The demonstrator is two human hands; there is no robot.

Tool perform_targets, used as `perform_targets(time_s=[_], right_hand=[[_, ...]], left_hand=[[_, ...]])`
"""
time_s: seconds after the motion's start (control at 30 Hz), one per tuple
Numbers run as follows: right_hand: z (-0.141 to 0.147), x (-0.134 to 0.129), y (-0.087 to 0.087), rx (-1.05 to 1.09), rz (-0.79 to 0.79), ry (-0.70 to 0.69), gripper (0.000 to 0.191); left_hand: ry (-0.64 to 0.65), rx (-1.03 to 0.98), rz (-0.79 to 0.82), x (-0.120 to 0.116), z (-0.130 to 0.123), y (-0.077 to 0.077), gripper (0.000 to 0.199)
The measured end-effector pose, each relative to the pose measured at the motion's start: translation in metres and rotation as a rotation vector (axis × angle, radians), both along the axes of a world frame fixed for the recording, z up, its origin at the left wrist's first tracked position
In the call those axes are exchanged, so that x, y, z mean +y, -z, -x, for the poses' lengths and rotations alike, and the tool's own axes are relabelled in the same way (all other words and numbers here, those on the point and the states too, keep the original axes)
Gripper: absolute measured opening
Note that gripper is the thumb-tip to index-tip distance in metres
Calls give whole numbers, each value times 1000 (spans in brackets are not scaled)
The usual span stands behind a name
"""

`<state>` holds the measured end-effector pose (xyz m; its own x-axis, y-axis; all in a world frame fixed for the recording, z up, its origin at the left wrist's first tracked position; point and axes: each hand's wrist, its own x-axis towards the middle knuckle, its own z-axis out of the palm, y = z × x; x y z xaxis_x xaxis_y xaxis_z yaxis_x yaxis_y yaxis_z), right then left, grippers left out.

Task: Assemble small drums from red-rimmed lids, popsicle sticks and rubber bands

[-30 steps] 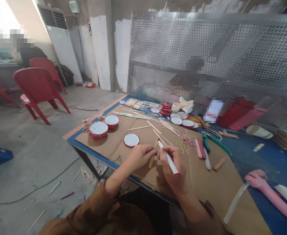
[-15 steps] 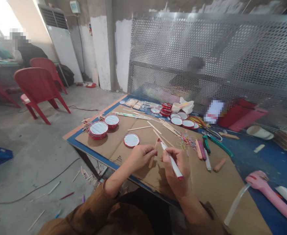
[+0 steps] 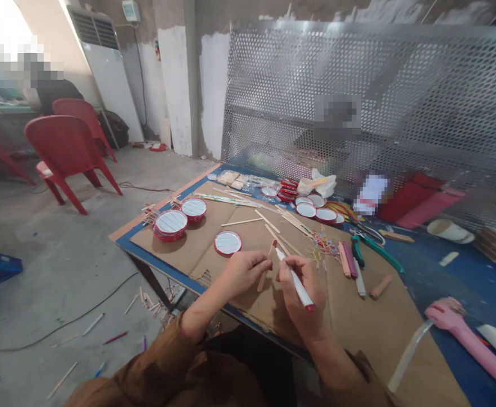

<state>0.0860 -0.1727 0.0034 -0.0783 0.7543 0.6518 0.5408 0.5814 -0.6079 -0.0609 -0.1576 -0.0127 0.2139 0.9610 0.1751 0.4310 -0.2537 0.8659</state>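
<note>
Between the fingers of my left hand (image 3: 248,271) is a flat wooden stick (image 3: 263,277), tilted, its upper end coloured red. My right hand (image 3: 305,291) grips a white marker (image 3: 297,284) with a red end cap; its tip is at the stick's red end, though whether they touch I cannot tell. Just beyond my left hand, a round red-rimmed disc with a white face (image 3: 227,242) lies on the cardboard (image 3: 214,226). More loose wooden sticks (image 3: 277,240) lie past the marker tip.
Stacked red-rimmed discs (image 3: 170,223) stand at the table's left. To the right lie rubber bands (image 3: 326,244), clay-coloured markers (image 3: 344,260), green-handled pliers (image 3: 377,253) and a pink glue gun (image 3: 464,333). Behind the table rises a perforated metal screen (image 3: 358,73); red chairs (image 3: 64,147) stand left.
The marker and my right hand have shifted very slightly to the left. My left hand and the wooden stick stay nearly where they were.
</note>
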Motion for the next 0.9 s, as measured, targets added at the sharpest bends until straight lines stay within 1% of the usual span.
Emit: perform_targets(time_s=[0.17,0.37,0.47,0.57,0.73,0.83,0.9], right_hand=[[0,-2,-3,20,-23,46,9],[-1,0,0,23,8,-3,8],[0,1,2,25,0,4,8],[0,0,3,10,-38,18,6],[-2,-1,2,-42,-145,4,3],[-4,1,1,-60,-203,26,5],[-6,5,2,-95,-214,47,6]], left_hand=[[-3,23,-4,0,0,0,29],[6,-11,10,0,0,0,33],[6,-14,8,0,0,-1,33],[8,-15,7,-1,0,-3,32],[-12,-19,21,-2,0,-7,31],[-15,-46,38,-1,0,-7,29],[-5,-65,37,0,0,-6,28]])
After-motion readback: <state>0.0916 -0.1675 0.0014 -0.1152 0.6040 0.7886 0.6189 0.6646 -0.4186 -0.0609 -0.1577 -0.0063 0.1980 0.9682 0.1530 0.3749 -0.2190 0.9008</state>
